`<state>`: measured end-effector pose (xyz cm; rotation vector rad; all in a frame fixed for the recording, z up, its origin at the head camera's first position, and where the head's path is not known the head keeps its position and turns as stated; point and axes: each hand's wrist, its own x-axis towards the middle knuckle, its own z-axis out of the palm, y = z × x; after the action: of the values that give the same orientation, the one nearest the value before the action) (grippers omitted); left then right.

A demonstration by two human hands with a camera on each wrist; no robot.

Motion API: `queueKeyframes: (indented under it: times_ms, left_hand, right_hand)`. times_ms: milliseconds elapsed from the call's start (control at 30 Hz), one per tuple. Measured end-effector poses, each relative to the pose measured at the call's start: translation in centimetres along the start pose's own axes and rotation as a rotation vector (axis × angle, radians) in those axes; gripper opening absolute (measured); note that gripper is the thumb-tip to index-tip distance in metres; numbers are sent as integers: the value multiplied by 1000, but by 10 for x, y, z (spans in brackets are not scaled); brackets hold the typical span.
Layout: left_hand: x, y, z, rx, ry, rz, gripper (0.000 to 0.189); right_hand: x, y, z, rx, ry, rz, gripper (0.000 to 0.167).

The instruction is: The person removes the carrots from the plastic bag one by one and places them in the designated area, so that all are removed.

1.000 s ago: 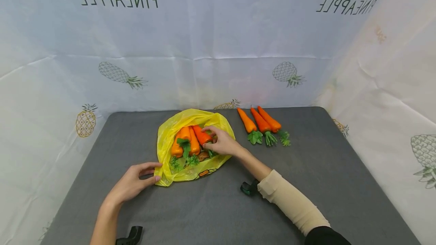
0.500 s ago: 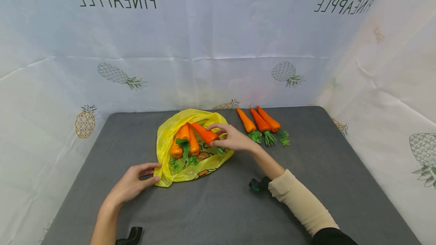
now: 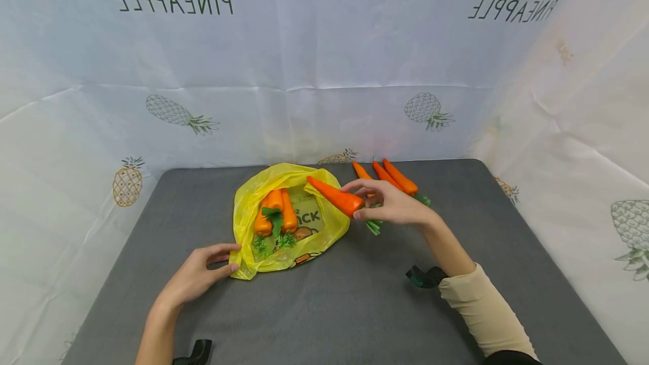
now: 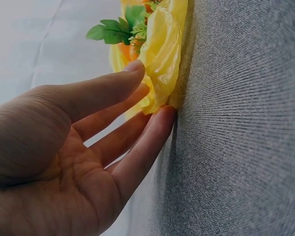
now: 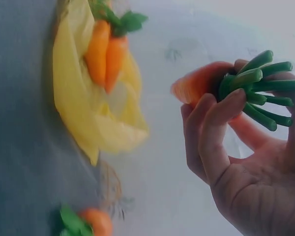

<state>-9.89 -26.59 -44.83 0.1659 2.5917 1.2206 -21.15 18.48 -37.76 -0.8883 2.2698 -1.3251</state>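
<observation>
A yellow plastic bag (image 3: 332,224) lies with its mouth wide, showing orange carrots (image 3: 289,211) with green tops inside. My left hand (image 3: 195,275) holds the bag's near left edge between thumb and fingertips; the left wrist view shows the yellow film (image 4: 162,54) at those fingertips. Above the bag's right rim, my right hand (image 3: 395,203) pinches a red-orange carrot (image 3: 337,195) near its leafy end. Its tip points up and left, and its cut green stems (image 5: 258,88) stick out past the thumb in the right wrist view.
Several more carrots (image 3: 399,177) lie at the table's back right, partly hidden behind my right hand. A grey cloth covers the table (image 3: 314,320), and a pineapple-print curtain (image 3: 314,61) hangs behind it. Black devices (image 3: 426,276) sit at both wrists.
My right hand has lifted the red-orange carrot out of the bag and moved right with it. Printing inside the bag is now uncovered. My left hand has stayed at the bag's edge.
</observation>
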Motion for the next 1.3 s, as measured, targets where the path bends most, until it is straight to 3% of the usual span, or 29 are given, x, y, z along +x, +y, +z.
queueKeyframes:
  times_ms: [333, 600, 900, 1300]
  left_hand:
    - [0, -1, 1, 3, 7, -6, 46]
    - [0, -4, 1, 12, 15, 12, 46]
    - [1, -3, 2, -2, 12, -2, 45]
    - [0, -4, 1, -7, 6, 0, 46]
  right_hand:
    - [-24, 24, -37, -25, 237, 71, 53]
    - [-37, 44, -61, -26, 332, 163, 53]
    - [-53, 67, -82, -70, 389, 252, 57]
    - [-69, 94, -98, -3, 398, 347, 65]
